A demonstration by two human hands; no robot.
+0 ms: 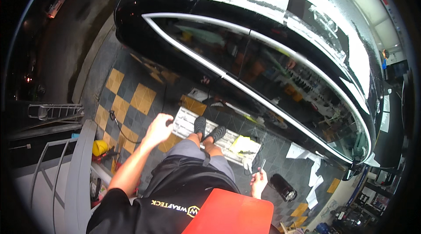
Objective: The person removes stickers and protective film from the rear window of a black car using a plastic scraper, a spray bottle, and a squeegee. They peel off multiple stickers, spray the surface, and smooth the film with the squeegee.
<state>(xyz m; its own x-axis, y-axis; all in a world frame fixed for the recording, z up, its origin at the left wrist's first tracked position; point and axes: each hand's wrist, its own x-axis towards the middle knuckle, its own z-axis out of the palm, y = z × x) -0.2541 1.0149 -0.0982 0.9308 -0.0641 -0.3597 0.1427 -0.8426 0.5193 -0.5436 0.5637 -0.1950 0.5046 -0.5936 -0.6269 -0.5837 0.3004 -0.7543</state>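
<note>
My left hand point(158, 129) is held out beside the white step platform point(186, 120), its fingers loosely bent, a gap between them and nothing visible in it. Low on the right, my right hand point(258, 184) grips a slim, pale, pen-like tool point(263, 164) that points upward; its exact kind is too small to tell. A red flat piece with rounded corners point(234, 212) covers part of my chest close to the camera; what holds it is hidden. Ahead stands a glossy black car point(210, 6), its side windows point(245, 58) edged by a bright silver trim point(197, 57).
My feet stand on the platform, with a yellow cloth point(243, 145) at its right end. A black cylinder point(283, 187) and white backing sheets point(313, 181) lie on the tiled floor. At left are a grey railing point(79, 172), a yellow bucket point(100, 147) and a cable point(120, 128).
</note>
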